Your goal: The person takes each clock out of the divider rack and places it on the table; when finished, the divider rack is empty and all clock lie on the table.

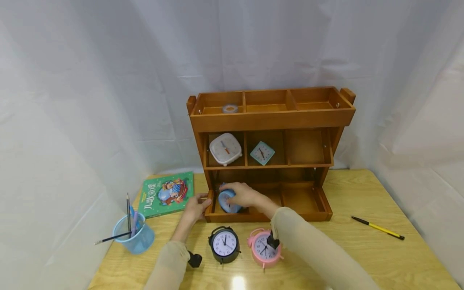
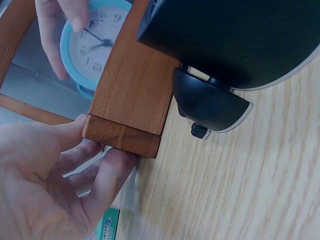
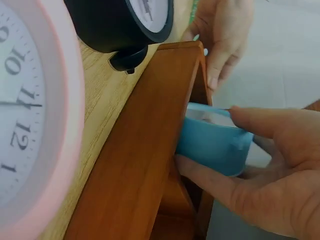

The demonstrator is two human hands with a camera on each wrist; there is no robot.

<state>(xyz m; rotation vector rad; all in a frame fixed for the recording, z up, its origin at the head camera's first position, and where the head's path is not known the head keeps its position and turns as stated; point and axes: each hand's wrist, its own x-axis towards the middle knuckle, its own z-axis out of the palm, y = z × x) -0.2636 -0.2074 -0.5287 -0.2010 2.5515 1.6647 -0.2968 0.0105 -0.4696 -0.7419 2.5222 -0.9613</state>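
Note:
A blue alarm clock [image 1: 228, 201] leans in the bottom-left compartment of a wooden desk shelf [image 1: 272, 121]. My right hand [image 1: 241, 195] holds this clock, thumb and fingers on its round body in the right wrist view. At the shelf's lower left corner my left hand [image 1: 195, 207] grips the wooden end, thumb on one side and fingers on the other, as the left wrist view shows. A black alarm clock [image 1: 224, 244] stands in front of the shelf, beside a pink alarm clock [image 1: 266, 249] under my right forearm.
On the middle tier sit a white clock [image 1: 225, 149] and a small teal square clock [image 1: 262, 153]. A tape roll [image 1: 230, 108] lies in the top tier. Left are a green book [image 1: 166, 194] and a blue pen cup [image 1: 139, 239]; right, a yellow pen [image 1: 378, 228].

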